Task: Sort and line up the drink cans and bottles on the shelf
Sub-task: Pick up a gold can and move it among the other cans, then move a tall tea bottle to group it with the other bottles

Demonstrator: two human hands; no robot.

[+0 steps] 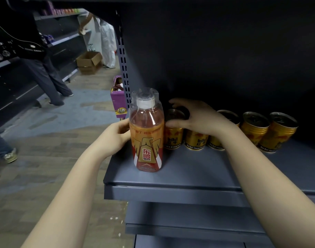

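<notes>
**shelfguy:** fingers point(172, 104) on the right hand point(194, 117) are spread and curled loosely over the top of the leftmost can point(172, 135), thumb down against its side facing the bottle. looks like a cupped grip on the can's rim, though i can't tell how tight it is.

**canwatcher:** and the left hand point(115, 135)?

**shelfguy:** pressed against the left side of the bottle point(147, 133). its fingers wrap round behind the bottle, so i can't tell if they're spread or together.

**canwatcher:** where's the bottle sitting?

**shelfguy:** upright on the grey shelf point(188, 174), near the shelf's left end, a bit in front of the can row. orange label, white cap under a clear plastic cover. the held can is just right of the bottle, pretty much touching it.

**canwatcher:** other cans?

**shelfguy:** four more gold cans point(255, 129) run off to the right of the bottle in a rough row, further back on the shelf. the far ones lean in the wide-angle view. left of the bottle, past the shelf upright, a purple carton point(119, 102) sits on the floor.
</notes>
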